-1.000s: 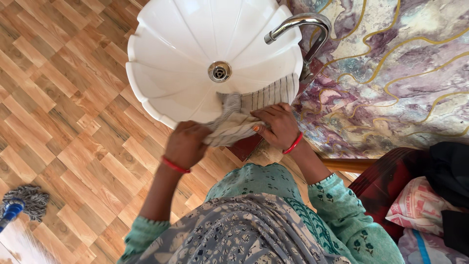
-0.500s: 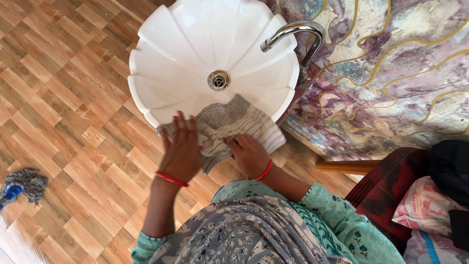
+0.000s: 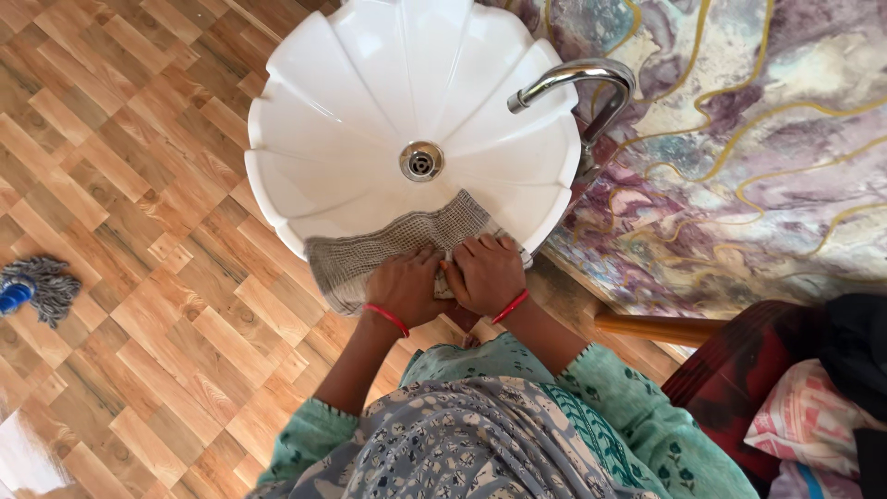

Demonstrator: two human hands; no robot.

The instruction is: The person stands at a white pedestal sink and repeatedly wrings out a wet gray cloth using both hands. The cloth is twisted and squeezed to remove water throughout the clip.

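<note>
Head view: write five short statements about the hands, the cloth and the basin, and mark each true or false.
1. Both hands, left hand and right hand, press on the grey checked cloth. True.
2. The cloth lies over the near rim of the white scalloped basin. True.
3. Water runs from the chrome tap. False: no water shows.
4. The cloth covers the drain. False: the drain is bare.
5. A mop head lies on the floor at left. True.

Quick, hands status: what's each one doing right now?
Left hand: closed on the cloth at the basin rim.
Right hand: closed on the same cloth.
</note>
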